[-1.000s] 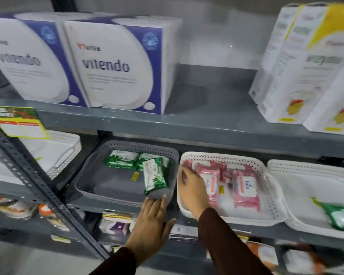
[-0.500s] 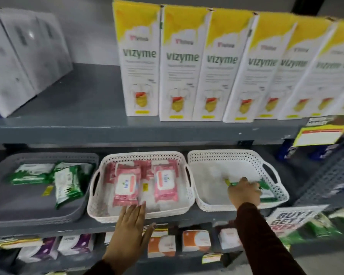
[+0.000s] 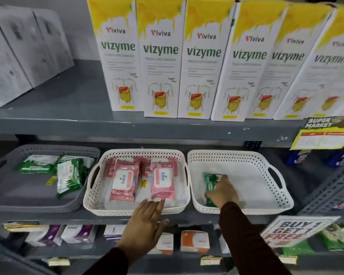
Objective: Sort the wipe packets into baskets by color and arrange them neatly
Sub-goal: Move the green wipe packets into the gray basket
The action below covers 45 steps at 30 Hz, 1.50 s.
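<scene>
Green wipe packet (image 3: 210, 182): lies at the left end of the right-hand white basket (image 3: 274, 203), close to that basket's left wall; its upper end shows, its lower part is under the hand.
Right hand (image 3: 223, 192): reaches into the right-hand white basket, palm down over the green packet; the grip rests on the packet, thumb at its lower left edge, fingers across its top. Whether the fingers have closed around it I cannot tell.
Left hand (image 3: 145, 221): flat, grip spread wide, holding nothing; fingertips at the front rim of the middle white basket (image 3: 127, 210), just below a pink packet.
Pink Kara wipe packets (image 3: 124, 182): in the middle white basket, two lying lengthwise side by side in front, more pink packets behind them.
Grey basket (image 3: 38, 203): leftmost on the same shelf, touching the middle basket; holds green wipe packets (image 3: 69, 178), one flat at the back, one lying lengthwise at the right side.
Shelf (image 3: 48, 217): grey metal, carries all three baskets in a row.
Upper shelf: a row of white-and-yellow Vizyme cartons (image 3: 159, 58) standing upright.
Lower shelf: small boxes, blurred.
</scene>
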Each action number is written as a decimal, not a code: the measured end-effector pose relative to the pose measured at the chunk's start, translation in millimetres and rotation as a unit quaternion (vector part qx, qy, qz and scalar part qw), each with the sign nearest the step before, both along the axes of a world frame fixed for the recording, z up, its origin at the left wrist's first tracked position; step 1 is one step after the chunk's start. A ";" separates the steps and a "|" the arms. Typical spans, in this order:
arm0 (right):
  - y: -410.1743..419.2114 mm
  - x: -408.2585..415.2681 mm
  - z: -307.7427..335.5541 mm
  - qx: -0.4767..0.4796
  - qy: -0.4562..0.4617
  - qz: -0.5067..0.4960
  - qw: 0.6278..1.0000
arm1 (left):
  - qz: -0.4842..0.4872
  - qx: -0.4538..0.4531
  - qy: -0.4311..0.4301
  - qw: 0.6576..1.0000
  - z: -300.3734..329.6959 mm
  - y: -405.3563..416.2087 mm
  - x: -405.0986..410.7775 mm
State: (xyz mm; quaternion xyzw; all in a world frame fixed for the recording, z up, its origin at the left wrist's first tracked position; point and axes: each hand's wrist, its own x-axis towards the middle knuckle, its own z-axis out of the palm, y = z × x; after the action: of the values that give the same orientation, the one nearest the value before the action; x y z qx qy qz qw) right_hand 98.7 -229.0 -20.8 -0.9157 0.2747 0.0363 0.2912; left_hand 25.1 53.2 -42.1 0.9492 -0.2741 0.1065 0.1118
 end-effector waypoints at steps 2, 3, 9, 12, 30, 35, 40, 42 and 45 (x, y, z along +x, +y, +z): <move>-3.7 -2.6 0.5 0.013 -0.019 -0.024 0.999 | -0.002 -0.009 0.001 1.000 0.0 12.9 -2.9; -3.0 -6.0 4.4 0.027 -0.047 -0.038 0.998 | 0.004 -0.010 0.005 1.000 0.6 21.3 -4.6; 60.6 -19.5 49.5 0.057 -0.300 -0.021 0.952 | 0.069 -0.028 -0.019 0.997 0.0 109.5 -7.0; 134.4 -18.1 57.5 0.112 -0.312 0.068 0.941 | 0.119 -0.022 -0.010 0.993 -3.8 173.8 -8.4; 538.3 73.7 19.7 -0.018 -0.178 0.413 0.893 | 0.240 -0.050 0.054 0.968 22.4 391.4 -3.5; 562.5 73.0 9.1 -0.092 -0.086 0.463 0.877 | 0.222 -0.031 0.015 0.974 24.5 399.5 7.0; 501.1 37.9 33.9 0.047 -0.189 0.391 0.900 | 0.220 -0.035 -0.014 0.975 32.5 386.6 13.6; 449.3 18.7 34.1 0.075 -0.244 0.312 0.915 | 0.230 -0.027 0.010 0.973 36.8 376.9 16.9; 357.1 -6.2 34.0 0.086 -0.227 0.155 0.957 | 0.241 -0.065 0.047 0.967 40.4 346.6 31.9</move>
State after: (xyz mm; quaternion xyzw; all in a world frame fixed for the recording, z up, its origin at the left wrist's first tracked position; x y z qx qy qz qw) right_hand 92.4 128.1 13.2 -0.9025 0.0514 -0.1042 0.4147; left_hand 57.0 399.8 -1.8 0.9819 -0.0237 0.1029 0.1575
